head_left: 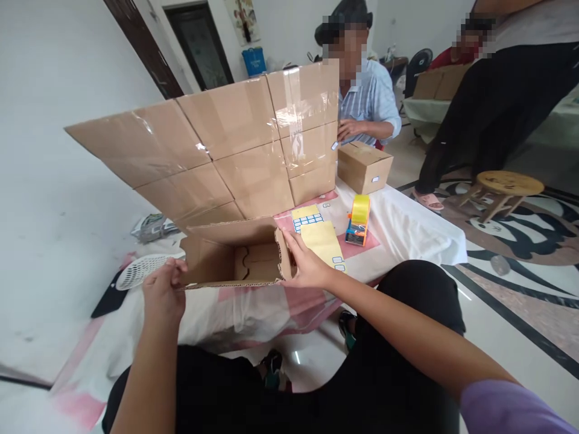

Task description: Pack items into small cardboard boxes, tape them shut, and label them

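An open cardboard box (pixel 215 265) lies at the table's near edge, its inside facing up toward me. My left hand (pixel 165 283) pinches the box's left end, with fingers curled at its rim. My right hand (pixel 307 262) grips the right end, fingers over the far part and thumb at the near corner. Just right of that hand, yellow label sheets (pixel 321 241) with blue-edged stickers lie on the cloth. Beyond them stands a tape dispenser (pixel 357 222) with a yellow roll.
Stacked taped boxes (pixel 253 150) form a wall behind the open box. A closed box (pixel 364 166) with a small label stands at the far right of the table. A person (pixel 373 96) sits behind it. A white perforated fly swatter (pixel 142 270) lies at left; a wooden stool (pixel 509 181) stands right.
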Tool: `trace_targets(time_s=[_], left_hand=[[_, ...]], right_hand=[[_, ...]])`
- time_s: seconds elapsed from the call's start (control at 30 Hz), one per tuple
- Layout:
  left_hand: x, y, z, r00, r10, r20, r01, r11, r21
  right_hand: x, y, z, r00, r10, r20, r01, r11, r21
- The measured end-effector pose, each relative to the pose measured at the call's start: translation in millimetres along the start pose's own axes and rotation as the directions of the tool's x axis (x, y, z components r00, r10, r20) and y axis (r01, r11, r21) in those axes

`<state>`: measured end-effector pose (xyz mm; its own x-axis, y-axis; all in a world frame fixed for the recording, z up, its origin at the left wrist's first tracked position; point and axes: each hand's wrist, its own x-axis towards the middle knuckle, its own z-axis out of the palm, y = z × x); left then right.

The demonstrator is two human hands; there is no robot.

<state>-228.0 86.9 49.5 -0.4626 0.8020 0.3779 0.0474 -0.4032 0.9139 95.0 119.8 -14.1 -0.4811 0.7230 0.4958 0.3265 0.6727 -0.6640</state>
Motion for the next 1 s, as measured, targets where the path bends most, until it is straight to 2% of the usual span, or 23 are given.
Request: trace_targets(time_s=[0.17,0.27,0.37,0.5,0.6,0.73,0.83,0.9,0.97,1.0], left_hand=[[9,-18,-7.1,0.975,-0.190,-0.117,0.179,0.979,-0.095],[13,-25,-7.9,0.967,-0.231,-0.104,0.219,0.969,-0.114],[11,-21,-8.4,0.976,-0.204,-0.073,0.193,0.971,-0.139],[4,-7,-4.7,0.993,-0.079,-0.091,0.064,0.985,-0.159],[-2,-3,1.0,1.000,-0.011,0.003,0.012,0.993,-0.120],[-8,-4,4.7,0.987,-0.015,0.162,0.022,0.999,-0.043],[-6,-2,2.6,0.975,-0.004,0.220,-0.001,1.000,0.026],[3,2,-2.0,0.983,-0.013,0.181,0.010,1.000,0.019],[19,7,-11.1,0.994,-0.098,0.046,0.101,0.992,-0.076],[30,8,-17.5,0.982,-0.181,-0.044,0.174,0.975,-0.140]], right_hand=[[2,3,1,1.000,0.011,-0.017,-0.010,1.000,0.006],[3,4,-1,1.000,0.030,-0.006,-0.030,0.999,0.041],[2,3,-2,0.999,0.035,-0.007,-0.034,0.997,0.071],[2,5,-1,1.000,0.031,-0.005,-0.031,0.996,0.088],[3,9,2,0.999,0.032,-0.005,-0.032,0.993,0.113],[4,15,8,0.999,0.032,-0.032,-0.028,0.990,0.141],[3,20,13,0.998,0.046,-0.048,-0.038,0.987,0.155],[2,23,16,0.997,0.062,-0.042,-0.055,0.987,0.152],[2,26,19,0.997,0.073,-0.029,-0.068,0.987,0.146],[2,27,21,0.997,0.073,-0.021,-0.069,0.988,0.140]])
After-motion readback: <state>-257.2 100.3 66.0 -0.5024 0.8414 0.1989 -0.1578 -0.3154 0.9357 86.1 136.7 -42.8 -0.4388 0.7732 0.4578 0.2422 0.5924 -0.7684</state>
